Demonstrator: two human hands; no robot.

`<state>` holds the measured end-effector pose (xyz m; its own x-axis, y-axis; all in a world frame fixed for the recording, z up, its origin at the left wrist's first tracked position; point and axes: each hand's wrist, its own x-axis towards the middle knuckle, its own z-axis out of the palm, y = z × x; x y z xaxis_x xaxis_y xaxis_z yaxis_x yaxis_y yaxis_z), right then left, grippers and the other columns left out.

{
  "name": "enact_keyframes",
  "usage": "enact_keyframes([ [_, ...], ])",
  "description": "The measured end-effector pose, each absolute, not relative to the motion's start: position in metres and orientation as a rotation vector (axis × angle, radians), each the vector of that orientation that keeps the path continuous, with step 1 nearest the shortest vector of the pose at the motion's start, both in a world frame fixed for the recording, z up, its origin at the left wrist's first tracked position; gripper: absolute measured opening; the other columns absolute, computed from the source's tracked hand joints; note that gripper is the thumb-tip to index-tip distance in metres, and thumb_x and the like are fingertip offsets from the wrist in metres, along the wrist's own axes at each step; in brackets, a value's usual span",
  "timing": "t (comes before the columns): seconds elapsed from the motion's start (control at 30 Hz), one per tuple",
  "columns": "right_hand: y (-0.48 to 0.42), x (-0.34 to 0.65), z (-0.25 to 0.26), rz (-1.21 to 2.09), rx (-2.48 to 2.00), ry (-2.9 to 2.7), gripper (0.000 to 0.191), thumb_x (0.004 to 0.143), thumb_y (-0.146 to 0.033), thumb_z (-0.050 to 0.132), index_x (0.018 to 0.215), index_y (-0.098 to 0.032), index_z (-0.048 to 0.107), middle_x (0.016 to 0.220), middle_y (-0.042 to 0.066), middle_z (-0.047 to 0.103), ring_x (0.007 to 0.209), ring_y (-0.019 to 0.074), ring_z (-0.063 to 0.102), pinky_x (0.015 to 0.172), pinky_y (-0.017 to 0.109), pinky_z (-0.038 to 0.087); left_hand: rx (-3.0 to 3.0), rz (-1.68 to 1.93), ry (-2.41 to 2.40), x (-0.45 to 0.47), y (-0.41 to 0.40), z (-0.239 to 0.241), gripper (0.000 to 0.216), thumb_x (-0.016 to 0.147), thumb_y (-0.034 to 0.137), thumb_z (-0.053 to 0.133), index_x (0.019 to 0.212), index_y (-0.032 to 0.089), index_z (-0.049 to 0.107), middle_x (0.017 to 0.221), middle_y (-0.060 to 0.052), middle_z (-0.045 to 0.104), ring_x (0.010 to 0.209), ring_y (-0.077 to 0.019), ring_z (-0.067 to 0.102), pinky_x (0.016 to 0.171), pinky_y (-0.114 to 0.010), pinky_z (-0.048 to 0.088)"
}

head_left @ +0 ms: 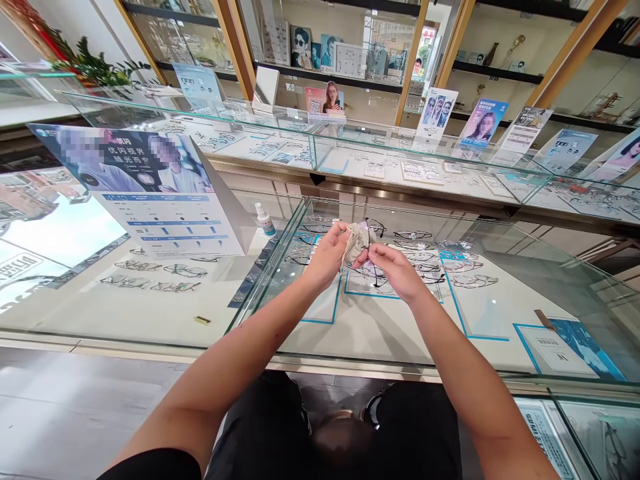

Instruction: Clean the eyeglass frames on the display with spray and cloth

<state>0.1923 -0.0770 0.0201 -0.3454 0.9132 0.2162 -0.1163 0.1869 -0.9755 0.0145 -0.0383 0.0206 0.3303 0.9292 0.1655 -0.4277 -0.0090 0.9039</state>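
Note:
My left hand (327,255) has its fingers closed on a crumpled beige cloth (355,244). Just to the right, my right hand (395,269) pinches a pair of dark-framed eyeglasses (369,233) against the cloth's edge. Part of the eyeglasses is covered by the cloth and my fingers, so how far the cloth reaches around a lens cannot be seen. Both hands are raised over the glass display case (400,350), where several rows of eyeglasses (413,235) lie under the glass.
A white spray bottle (265,220) stands on the glass to the left, beside a large folded sign (170,207). A small gold-coloured piece (202,321) lies near the left front edge. Behind runs another glass case (320,157) with upright cards on top.

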Motion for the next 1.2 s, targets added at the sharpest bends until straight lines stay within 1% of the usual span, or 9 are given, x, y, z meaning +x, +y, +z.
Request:
enact_keyframes([
  [0.1, -0.078, 0.190, 0.022, 1.340, -0.818, -1.513, 0.032, 0.102, -0.054, 0.068, 0.094, -0.024, 0.075, 0.093, 0.004, 0.080, 0.105, 0.0241, 0.071, 0.105, 0.039, 0.048, 1.114, 1.140, 0.596, 0.016, -0.041, 0.023, 0.051, 0.089, 0.066, 0.078, 0.098, 0.022, 0.055, 0.061, 0.005, 0.059, 0.049, -0.0104, 0.049, 0.056, -0.025, 0.037],
  [0.2, -0.079, 0.189, 0.024, 1.330, -0.845, -1.527, 0.037, 0.099, -0.059, 0.069, 0.092, -0.023, 0.073, 0.093, 0.005, 0.079, 0.104, 0.0248, 0.071, 0.104, 0.040, 0.048, 1.125, 1.154, 0.618, 0.016, -0.043, 0.025, 0.048, 0.092, 0.064, 0.075, 0.086, 0.020, 0.055, 0.058, 0.005, 0.057, 0.049, -0.0097, 0.048, 0.054, -0.025, 0.036],
  [0.3, -0.079, 0.188, 0.025, 1.333, -0.858, -1.529, 0.040, 0.096, -0.062, 0.070, 0.089, -0.023, 0.071, 0.092, 0.005, 0.078, 0.103, 0.0251, 0.071, 0.102, 0.040, 0.049, 1.147, 1.139, 0.592, 0.017, -0.043, 0.024, 0.049, 0.095, 0.063, 0.072, 0.081, 0.020, 0.055, 0.057, 0.004, 0.056, 0.050, -0.0091, 0.047, 0.054, -0.024, 0.037],
  [0.4, -0.078, 0.186, 0.023, 1.354, -0.849, -1.529, 0.042, 0.095, -0.064, 0.072, 0.088, -0.023, 0.070, 0.091, 0.004, 0.077, 0.100, 0.0244, 0.071, 0.101, 0.040, 0.050, 1.157, 1.096, 0.571, 0.018, -0.042, 0.019, 0.053, 0.094, 0.069, 0.071, 0.082, 0.020, 0.055, 0.055, 0.004, 0.056, 0.048, -0.0088, 0.044, 0.054, -0.024, 0.037],
  [0.53, -0.076, 0.185, 0.018, 1.378, -0.825, -1.513, 0.043, 0.092, -0.065, 0.075, 0.086, -0.023, 0.071, 0.091, 0.004, 0.076, 0.098, 0.0234, 0.069, 0.100, 0.039, 0.052, 1.116, 1.075, 0.605, 0.020, -0.041, 0.012, 0.058, 0.084, 0.071, 0.081, 0.082, 0.019, 0.055, 0.054, 0.005, 0.053, 0.047, -0.0076, 0.042, 0.051, -0.022, 0.034],
  [0.8, -0.073, 0.189, 0.012, 1.436, -0.736, -1.449, 0.033, 0.099, -0.055, 0.071, 0.094, -0.022, 0.075, 0.093, 0.005, 0.077, 0.100, 0.0235, 0.070, 0.103, 0.039, 0.051, 1.053, 1.002, 0.445, 0.016, -0.038, 0.015, 0.046, 0.087, 0.052, 0.087, 0.086, 0.018, 0.056, 0.062, 0.005, 0.058, 0.050, -0.0062, 0.046, 0.058, -0.022, 0.043],
  [0.93, -0.073, 0.190, 0.011, 1.422, -0.753, -1.435, 0.034, 0.099, -0.055, 0.072, 0.094, -0.022, 0.075, 0.094, 0.005, 0.078, 0.101, 0.0237, 0.070, 0.103, 0.039, 0.050, 1.052, 1.017, 0.415, 0.016, -0.039, 0.018, 0.043, 0.084, 0.045, 0.090, 0.096, 0.019, 0.058, 0.062, 0.006, 0.058, 0.049, -0.0053, 0.045, 0.056, -0.020, 0.040],
  [1.1, -0.072, 0.190, 0.005, 1.416, -0.805, -1.430, 0.034, 0.099, -0.056, 0.071, 0.095, -0.022, 0.077, 0.093, 0.005, 0.078, 0.101, 0.0235, 0.070, 0.106, 0.041, 0.048, 1.109, 1.027, 0.414, 0.016, -0.039, 0.018, 0.045, 0.084, 0.046, 0.091, 0.098, 0.019, 0.058, 0.059, 0.007, 0.058, 0.046, -0.0055, 0.046, 0.054, -0.020, 0.039],
  [1.2, -0.072, 0.186, 0.005, 1.413, -0.785, -1.441, 0.036, 0.096, -0.058, 0.074, 0.096, -0.022, 0.077, 0.092, 0.005, 0.078, 0.096, 0.0239, 0.071, 0.101, 0.042, 0.053, 1.141, 1.027, 0.423, 0.015, -0.039, 0.018, 0.047, 0.085, 0.049, 0.090, 0.095, 0.020, 0.054, 0.055, 0.007, 0.057, 0.043, -0.0063, 0.045, 0.050, -0.020, 0.037],
])
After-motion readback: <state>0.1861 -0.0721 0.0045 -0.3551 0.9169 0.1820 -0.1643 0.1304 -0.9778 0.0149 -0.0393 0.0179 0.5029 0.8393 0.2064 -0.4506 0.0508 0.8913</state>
